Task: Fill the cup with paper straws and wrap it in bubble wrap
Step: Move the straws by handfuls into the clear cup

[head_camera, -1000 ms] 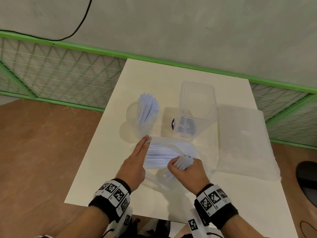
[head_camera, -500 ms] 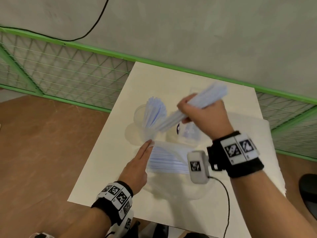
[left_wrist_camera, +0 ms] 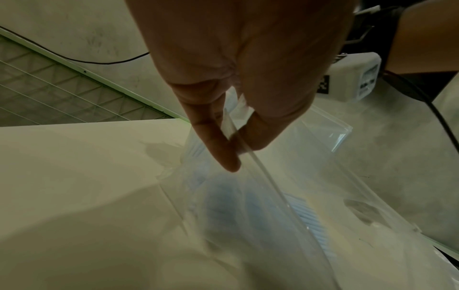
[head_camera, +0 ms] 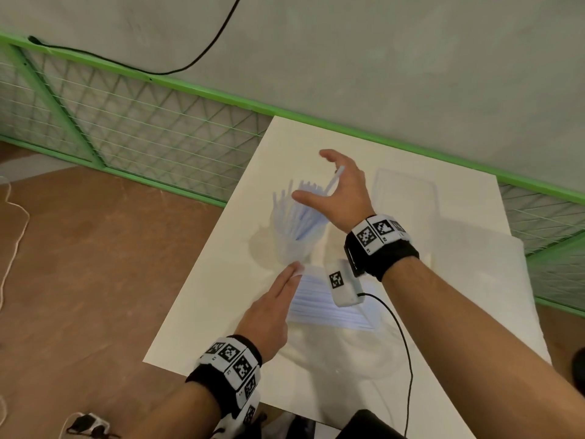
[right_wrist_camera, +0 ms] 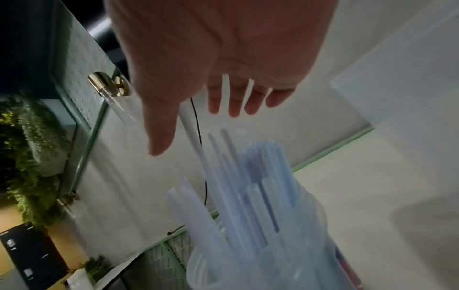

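Observation:
A clear plastic cup (head_camera: 292,248) stands on the white table (head_camera: 221,296), packed with pale blue paper straws (head_camera: 302,213) that fan out of its top (right_wrist_camera: 250,196). My right hand (head_camera: 316,179) hovers just over the straw tips with fingers spread and holds nothing (right_wrist_camera: 196,129). One straw leans up against its palm. My left hand (head_camera: 285,286) lies at the mouth of a clear bag of straws (head_camera: 326,308). In the left wrist view its thumb and a finger pinch the bag's edge (left_wrist_camera: 233,145). A sheet of bubble wrap (head_camera: 481,274) lies flat at the right.
An empty clear plastic container (head_camera: 406,198) stands behind the right wrist. A green wire fence (head_camera: 142,131) runs along the far side, with the table's left edge (head_camera: 202,286) over brown floor. A black cable (head_camera: 402,337) hangs from the wrist camera.
My right hand lifted a bundle of straws out of the bag, carried it up and left to the cup and let go. The left hand stayed at the bag.

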Action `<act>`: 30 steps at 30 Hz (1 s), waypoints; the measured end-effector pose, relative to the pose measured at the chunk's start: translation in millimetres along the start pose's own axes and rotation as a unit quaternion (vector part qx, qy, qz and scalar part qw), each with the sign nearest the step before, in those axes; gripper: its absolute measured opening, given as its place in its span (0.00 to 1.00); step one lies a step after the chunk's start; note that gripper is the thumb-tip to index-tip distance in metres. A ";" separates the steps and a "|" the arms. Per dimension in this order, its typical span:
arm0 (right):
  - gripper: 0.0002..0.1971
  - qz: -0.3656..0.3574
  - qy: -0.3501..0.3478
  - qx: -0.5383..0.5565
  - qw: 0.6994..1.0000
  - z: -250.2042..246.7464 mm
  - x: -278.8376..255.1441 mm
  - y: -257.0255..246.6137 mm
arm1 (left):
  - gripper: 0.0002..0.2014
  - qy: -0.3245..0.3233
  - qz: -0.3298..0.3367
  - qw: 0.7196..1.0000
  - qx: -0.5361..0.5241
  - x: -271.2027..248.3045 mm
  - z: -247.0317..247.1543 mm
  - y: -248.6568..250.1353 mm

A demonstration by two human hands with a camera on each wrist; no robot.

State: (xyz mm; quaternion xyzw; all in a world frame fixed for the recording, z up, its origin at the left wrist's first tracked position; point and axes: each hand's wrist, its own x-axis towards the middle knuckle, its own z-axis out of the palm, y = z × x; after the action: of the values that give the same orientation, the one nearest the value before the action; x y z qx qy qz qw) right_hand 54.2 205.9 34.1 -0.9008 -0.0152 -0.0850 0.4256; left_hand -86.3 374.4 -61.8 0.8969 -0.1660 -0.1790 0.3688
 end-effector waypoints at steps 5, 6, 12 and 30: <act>0.36 -0.104 0.037 -0.091 0.990 3.9 -27.9 1.2 | 0.51 -0.003 -0.002 1.000 0.009 -1.2 0.6 -1.5; 0.36 -0.113 -0.002 -0.137 0.984 9.2 -34.7 2.6 | 0.51 -0.003 -0.003 1.000 0.010 -1.4 0.5 -1.6; 0.34 -0.144 -0.093 -0.252 0.953 35.2 -44.8 16.1 | 0.51 -0.007 -0.009 1.000 0.014 -2.5 -2.2 -1.0; 0.12 -0.215 -0.087 -0.142 0.962 10.7 -141.1 0.4 | 0.50 -0.026 -0.040 0.998 0.038 3.3 1.9 -2.8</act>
State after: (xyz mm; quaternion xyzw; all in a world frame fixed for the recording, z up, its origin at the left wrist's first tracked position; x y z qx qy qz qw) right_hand -83.3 220.2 3.7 -0.9313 -0.2334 -0.0976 0.2619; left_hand -83.8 373.6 -65.8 0.9111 -0.1463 -0.2104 0.3229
